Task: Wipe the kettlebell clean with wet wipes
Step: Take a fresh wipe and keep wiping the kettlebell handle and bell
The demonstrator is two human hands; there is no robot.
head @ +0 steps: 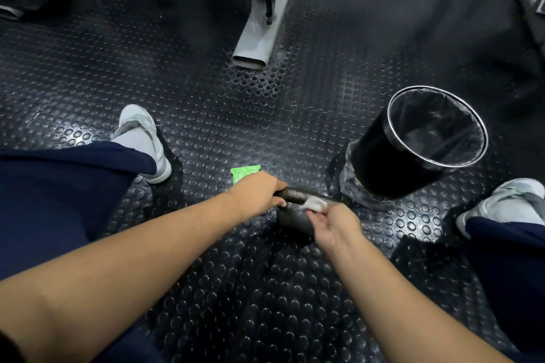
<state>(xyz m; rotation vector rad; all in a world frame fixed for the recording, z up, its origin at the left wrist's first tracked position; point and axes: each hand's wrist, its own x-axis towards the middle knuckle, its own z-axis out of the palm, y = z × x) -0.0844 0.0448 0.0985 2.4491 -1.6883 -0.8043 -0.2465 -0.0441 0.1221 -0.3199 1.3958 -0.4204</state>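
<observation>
Head view looks down at the kettlebell [293, 216], a dark lump sitting on the bumpy floor [265, 289] between the two shoes. Its handle [299, 194] runs side to side and dips a little to the right. The left grip [259, 194] is curled round the left end of the handle and holds it. The right grip [333, 224] pinches a white wet wipe [315, 203] against the right part of the handle. I think the wipe can slide along the bar toward the left grip. A bin [380, 168] stands near on the right. A green pack [244, 172] lies just behind the left grip. Bare floor lies on the near side.
</observation>
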